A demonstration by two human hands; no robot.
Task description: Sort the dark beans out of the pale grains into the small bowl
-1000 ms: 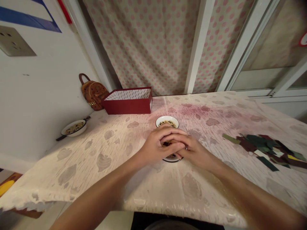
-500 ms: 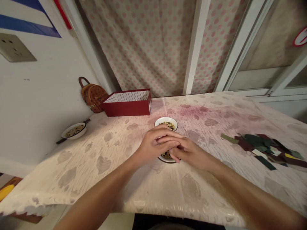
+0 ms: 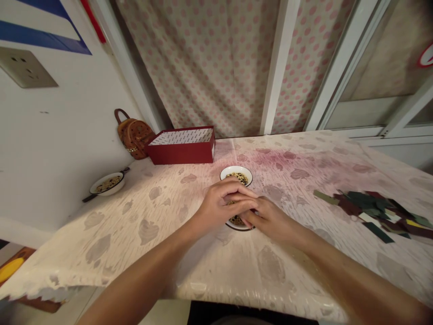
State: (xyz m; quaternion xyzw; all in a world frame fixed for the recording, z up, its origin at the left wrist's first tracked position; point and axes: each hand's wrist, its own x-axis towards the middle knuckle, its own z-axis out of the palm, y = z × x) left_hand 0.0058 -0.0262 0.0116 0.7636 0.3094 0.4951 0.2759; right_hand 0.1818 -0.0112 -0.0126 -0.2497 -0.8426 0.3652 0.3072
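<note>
A small white bowl (image 3: 239, 224) of mixed dark and light seeds sits on the table in front of me, mostly hidden by my hands. My left hand (image 3: 219, 205) curls over its left side, fingers bent and close together. My right hand (image 3: 269, 219) comes in from the right, fingers closed and meeting the left hand's fingertips above the bowl. What the fingers pinch, if anything, is hidden. A second white bowl (image 3: 237, 174) of the same seeds stands just behind my hands.
A red open box (image 3: 182, 146) and a brown bag (image 3: 133, 133) stand at the back left by the wall. A third bowl (image 3: 108, 183) with a dark handle sits at the left. A pile of dark coloured card strips (image 3: 370, 210) lies on the right. A patterned cloth (image 3: 135, 216) covers the table.
Both hands have stayed over the near bowl; the fingers have shifted slightly and drawn closer together. The view has moved a little.
</note>
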